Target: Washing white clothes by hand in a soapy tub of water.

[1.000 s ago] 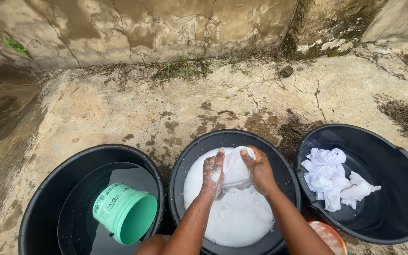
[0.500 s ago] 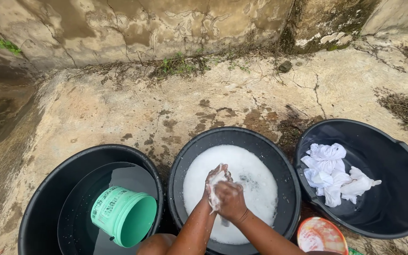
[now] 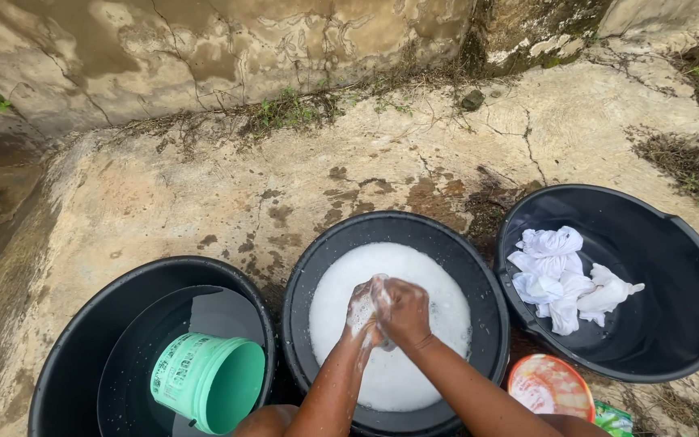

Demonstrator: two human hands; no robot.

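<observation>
**Both hands bunched on a white cloth over the suds**

Where the forearms meet above the middle black basin, the right hand wraps over the left hand, and each grip is closed tight on a small white cloth pressed between them. Only a sliver of that cloth shows at the top of the fists, wet and foamy. The hands are held low over the white lather, so drips fall back in.

Nearest the person, a green bucket lies tilted in the water of the left black basin, and an orange-patterned lid or bowl sits by the right forearm. Further right, wrung white clothes lie twisted in a heap in the right black basin, apart from the soap. Beyond lie cracked concrete ground and a stained wall.
</observation>
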